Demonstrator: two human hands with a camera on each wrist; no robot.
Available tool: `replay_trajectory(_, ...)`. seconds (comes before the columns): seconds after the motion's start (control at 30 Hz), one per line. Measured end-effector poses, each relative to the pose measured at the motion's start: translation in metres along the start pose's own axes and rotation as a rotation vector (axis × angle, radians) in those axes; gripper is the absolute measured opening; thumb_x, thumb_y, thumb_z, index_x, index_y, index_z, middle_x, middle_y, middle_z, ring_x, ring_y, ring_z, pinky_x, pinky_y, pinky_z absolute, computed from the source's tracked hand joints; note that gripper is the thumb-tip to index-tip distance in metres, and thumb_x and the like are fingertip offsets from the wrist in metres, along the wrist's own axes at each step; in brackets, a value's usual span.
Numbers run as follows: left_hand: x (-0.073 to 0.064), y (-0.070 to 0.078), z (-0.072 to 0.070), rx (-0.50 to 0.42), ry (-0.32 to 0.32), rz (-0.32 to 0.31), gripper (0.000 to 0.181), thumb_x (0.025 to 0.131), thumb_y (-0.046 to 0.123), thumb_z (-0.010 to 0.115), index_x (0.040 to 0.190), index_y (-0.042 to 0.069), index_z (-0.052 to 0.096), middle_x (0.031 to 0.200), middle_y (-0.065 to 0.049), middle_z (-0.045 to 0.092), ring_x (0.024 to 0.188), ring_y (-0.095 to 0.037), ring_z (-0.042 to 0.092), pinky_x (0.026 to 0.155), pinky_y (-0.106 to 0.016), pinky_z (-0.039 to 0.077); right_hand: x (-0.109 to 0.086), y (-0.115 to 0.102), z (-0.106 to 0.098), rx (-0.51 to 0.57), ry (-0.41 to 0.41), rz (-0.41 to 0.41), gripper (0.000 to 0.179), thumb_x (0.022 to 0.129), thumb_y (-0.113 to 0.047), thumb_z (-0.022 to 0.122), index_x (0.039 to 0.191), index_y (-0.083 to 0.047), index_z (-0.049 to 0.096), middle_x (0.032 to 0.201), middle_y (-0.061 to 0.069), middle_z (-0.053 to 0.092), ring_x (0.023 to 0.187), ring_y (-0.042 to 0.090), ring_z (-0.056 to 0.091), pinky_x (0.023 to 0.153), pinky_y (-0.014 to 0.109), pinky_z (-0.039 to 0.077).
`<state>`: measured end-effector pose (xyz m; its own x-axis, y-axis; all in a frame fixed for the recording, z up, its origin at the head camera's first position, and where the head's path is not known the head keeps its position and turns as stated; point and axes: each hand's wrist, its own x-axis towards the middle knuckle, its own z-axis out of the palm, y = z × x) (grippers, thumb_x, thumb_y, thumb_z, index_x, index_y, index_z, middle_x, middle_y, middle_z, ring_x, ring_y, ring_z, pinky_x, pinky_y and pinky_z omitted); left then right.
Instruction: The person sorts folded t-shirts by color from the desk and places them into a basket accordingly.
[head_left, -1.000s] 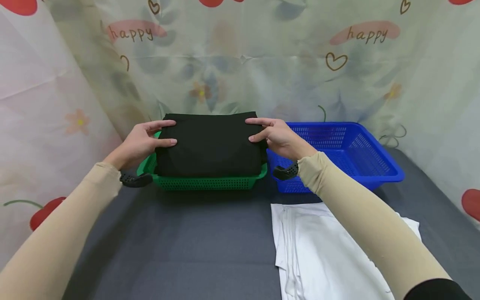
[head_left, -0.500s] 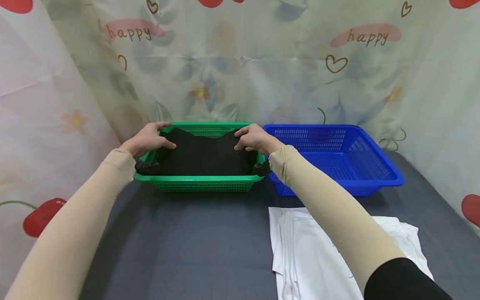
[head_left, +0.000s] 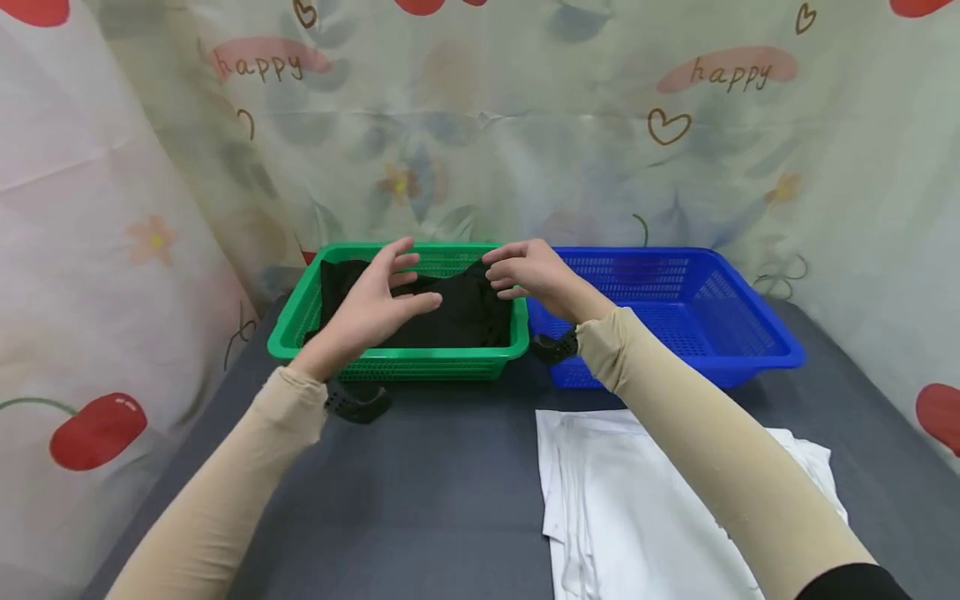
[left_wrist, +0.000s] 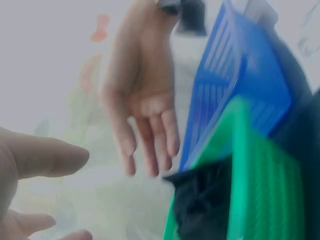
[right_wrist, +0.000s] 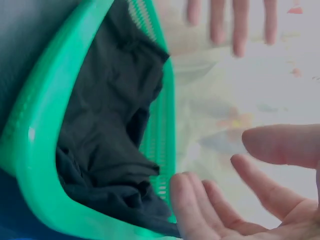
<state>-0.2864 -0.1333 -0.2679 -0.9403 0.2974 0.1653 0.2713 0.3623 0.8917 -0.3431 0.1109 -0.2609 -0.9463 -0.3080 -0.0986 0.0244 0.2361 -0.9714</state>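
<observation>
Since the black cloth (head_left: 457, 318) lies loosely rumpled inside the green plastic basket (head_left: 427, 353), upper corners raised, the left hand (head_left: 372, 308) and right hand (head_left: 536, 273), hovering above with fingers relaxed and holding nothing, could snag a corner if either swung low, dragging the cloth askew or over the rim beside the blue basket (head_left: 761, 361)

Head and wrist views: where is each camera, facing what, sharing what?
Head: worn on head, facing forward and down at green basket, blue basket, white cloth; both arms, left grip and right grip show.
Left wrist: on that wrist, facing right grip and both baskets; left grip at left edge.
Right wrist: on that wrist, facing black cloth in green basket; right grip lower right, left grip up top.
Both wrist views share the black cloth.
</observation>
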Motion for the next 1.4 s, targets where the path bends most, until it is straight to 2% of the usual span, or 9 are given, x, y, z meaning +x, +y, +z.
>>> replay_trajectory(0.2, -0.023, 0.000, 0.030, -0.156, 0.018, 0.001, 0.084, 0.091, 0.029, 0.073, 0.156, 0.026, 0.021, 0.152, 0.001, 0.035, 0.136, -0.017, 0.037, 0.103, -0.043, 0.040, -0.031, 0.004, -0.006, 0.019, -0.030, -0.059, 0.032, 0.097, -0.006, 0.060, 0.129, -0.001, 0.060, 0.128, 0.013, 0.057, 0.113, 0.029, 0.058, 0.096, 0.045, 0.047)
replay_trajectory(0.3, -0.032, 0.002, 0.040, -0.190, 0.042, -0.001, 0.081, 0.090, 0.030, 0.074, 0.155, 0.027, 0.025, 0.149, 0.004, 0.039, 0.134, -0.015, 0.040, 0.104, -0.045, 0.039, -0.049, 0.007, -0.015, 0.006, -0.052, -0.086, 0.033, 0.098, -0.006, 0.061, 0.130, -0.001, 0.060, 0.129, 0.014, 0.057, 0.113, 0.028, 0.059, 0.097, 0.047, 0.046)
replay_trajectory(0.4, -0.040, 0.002, 0.049, -0.208, 0.031, 0.009, 0.077, 0.092, 0.025, 0.072, 0.154, 0.023, 0.028, 0.147, 0.000, 0.042, 0.132, -0.019, 0.043, 0.103, -0.046, 0.039, -0.069, 0.013, -0.025, -0.016, -0.074, -0.096, 0.035, 0.098, -0.009, 0.062, 0.132, -0.002, 0.059, 0.130, 0.013, 0.057, 0.114, 0.028, 0.059, 0.097, 0.048, 0.046)
replay_trajectory(0.6, -0.058, 0.001, 0.075, -0.266, -0.118, -0.010, 0.071, 0.093, 0.017, 0.069, 0.153, 0.019, 0.030, 0.143, -0.007, 0.047, 0.127, -0.025, 0.049, 0.100, -0.043, 0.044, -0.120, 0.040, -0.056, -0.080, -0.089, -0.093, 0.037, 0.098, -0.014, 0.064, 0.133, -0.004, 0.058, 0.133, 0.014, 0.056, 0.116, 0.029, 0.059, 0.093, 0.042, 0.050)
replay_trajectory(0.83, -0.075, 0.006, 0.107, -0.279, -0.287, -0.022, 0.070, 0.093, 0.015, 0.071, 0.152, 0.021, 0.034, 0.139, -0.005, 0.051, 0.124, -0.023, 0.052, 0.097, -0.042, 0.046, -0.190, 0.072, -0.111, -0.173, -0.011, -0.031, 0.043, 0.097, -0.024, 0.066, 0.133, -0.004, 0.057, 0.132, 0.016, 0.057, 0.110, 0.029, 0.063, 0.090, 0.035, 0.052)
replay_trajectory(0.97, -0.077, 0.007, 0.123, -0.279, -0.341, -0.023, 0.068, 0.093, 0.016, 0.070, 0.151, 0.022, 0.037, 0.136, -0.005, 0.053, 0.121, -0.023, 0.054, 0.094, -0.043, 0.048, -0.223, 0.090, -0.141, -0.206, 0.033, 0.015, 0.043, 0.100, -0.026, 0.061, 0.137, -0.005, 0.055, 0.134, 0.014, 0.056, 0.111, 0.028, 0.063, 0.091, 0.033, 0.051)
replay_trajectory(1.1, -0.078, 0.005, 0.140, -0.281, -0.386, -0.043, 0.064, 0.093, 0.016, 0.070, 0.149, 0.023, 0.041, 0.132, -0.004, 0.056, 0.119, -0.024, 0.056, 0.090, -0.044, 0.049, -0.248, 0.111, -0.166, -0.251, 0.089, 0.073, 0.041, 0.101, -0.025, 0.059, 0.137, -0.005, 0.054, 0.133, 0.005, 0.058, 0.111, 0.020, 0.063, 0.088, 0.032, 0.052)
replay_trajectory(1.23, -0.081, 0.001, 0.152, -0.309, -0.419, -0.065, 0.061, 0.092, 0.014, 0.070, 0.147, 0.022, 0.044, 0.130, -0.006, 0.057, 0.119, -0.027, 0.056, 0.088, -0.043, 0.050, -0.268, 0.134, -0.182, -0.261, 0.123, 0.139, 0.043, 0.102, -0.025, 0.058, 0.138, -0.002, 0.053, 0.131, 0.002, 0.060, 0.110, 0.013, 0.063, 0.085, 0.030, 0.053)
replay_trajectory(1.4, -0.090, 0.002, 0.163, -0.322, -0.461, -0.100, 0.062, 0.091, 0.013, 0.071, 0.147, 0.022, 0.045, 0.133, -0.012, 0.055, 0.118, -0.029, 0.056, 0.086, -0.038, 0.051, -0.292, 0.154, -0.191, -0.294, 0.125, 0.229, 0.046, 0.101, -0.029, 0.059, 0.140, -0.005, 0.053, 0.135, 0.007, 0.057, 0.111, 0.008, 0.061, 0.085, 0.029, 0.052)
